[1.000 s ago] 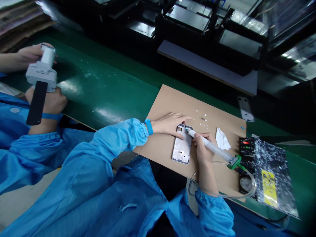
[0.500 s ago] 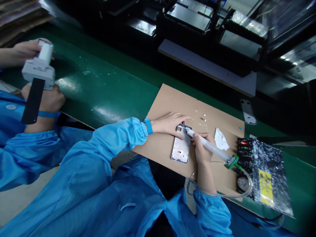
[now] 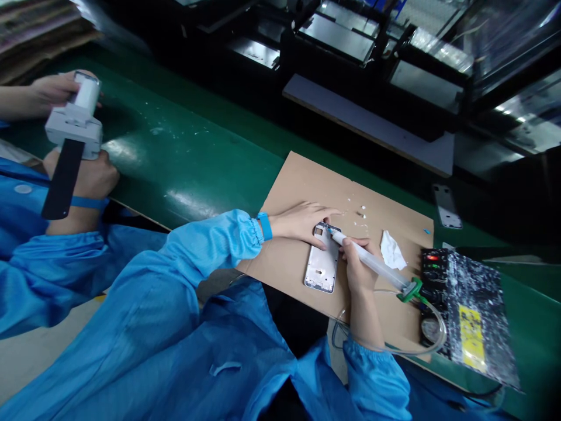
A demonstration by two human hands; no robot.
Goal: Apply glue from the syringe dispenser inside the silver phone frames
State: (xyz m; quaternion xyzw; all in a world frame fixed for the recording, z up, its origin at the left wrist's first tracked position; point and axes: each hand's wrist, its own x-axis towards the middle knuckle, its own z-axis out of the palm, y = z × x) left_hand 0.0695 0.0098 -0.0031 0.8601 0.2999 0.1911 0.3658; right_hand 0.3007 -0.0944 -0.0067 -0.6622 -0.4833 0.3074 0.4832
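Observation:
A silver phone frame point(image 3: 322, 265) lies on a sheet of brown cardboard point(image 3: 298, 187). My left hand point(image 3: 300, 222) rests flat on the frame's top end, fingers stretched out, pressing it down. My right hand point(image 3: 357, 266) is closed round a clear glue syringe point(image 3: 372, 262), whose tip touches the frame's upper right corner. A clear hose point(image 3: 432, 327) runs from the syringe's green cap point(image 3: 409, 289) toward a black controller box point(image 3: 464, 310).
A crumpled white tissue point(image 3: 391, 250) and small white glue bits point(image 3: 362, 210) lie on the cardboard. The green conveyor belt point(image 3: 184, 146) runs left. A co-worker in blue at the left holds a white tool with a black strap point(image 3: 72, 140). Dark machines stand behind.
The syringe tip stays at the frame's top corner and both my hands hold their places. The co-worker's tool has shifted slightly. The view has moved a little.

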